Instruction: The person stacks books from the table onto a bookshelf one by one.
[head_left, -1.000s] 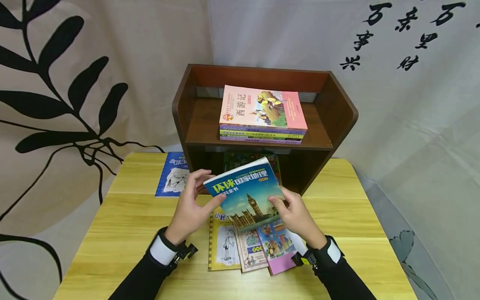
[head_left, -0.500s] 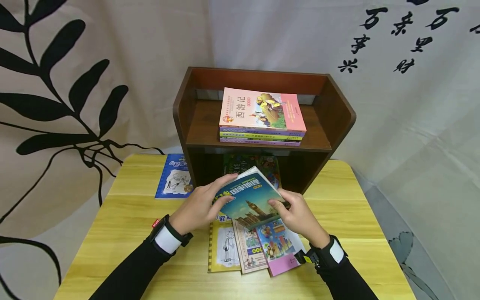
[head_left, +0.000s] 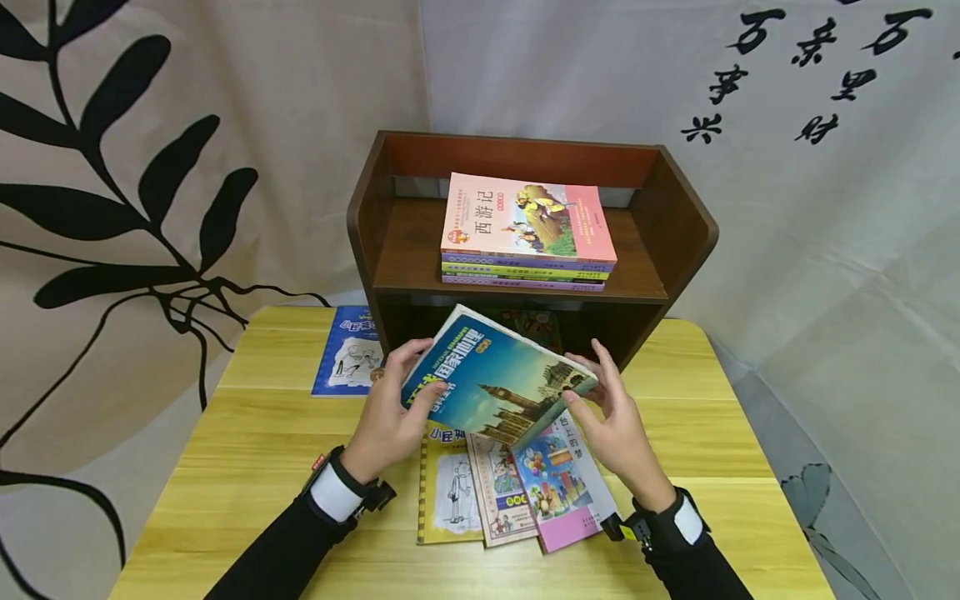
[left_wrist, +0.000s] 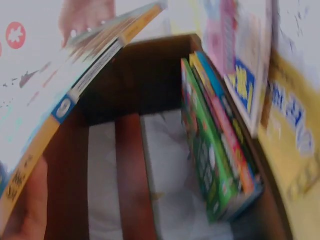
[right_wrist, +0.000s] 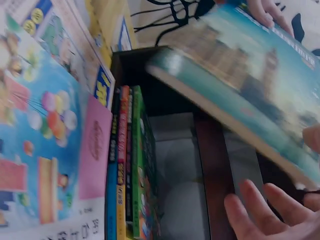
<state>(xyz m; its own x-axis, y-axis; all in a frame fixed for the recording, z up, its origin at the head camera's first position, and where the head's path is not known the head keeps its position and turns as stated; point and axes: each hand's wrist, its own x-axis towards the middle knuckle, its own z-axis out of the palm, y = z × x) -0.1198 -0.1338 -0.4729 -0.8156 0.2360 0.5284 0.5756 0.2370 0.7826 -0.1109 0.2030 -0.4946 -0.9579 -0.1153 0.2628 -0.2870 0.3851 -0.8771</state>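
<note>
Book (head_left: 487, 371), tilted: left hand (head_left: 394, 410) pinched it at nine o'clock; right hand (head_left: 617, 427), spread at three, risked a slip through slack support.

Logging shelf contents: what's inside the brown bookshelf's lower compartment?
A flat stack of books, green one uppermost. Lower spines show, but the covers beneath are hidden. In the head view, the held book blocks much.
</note>
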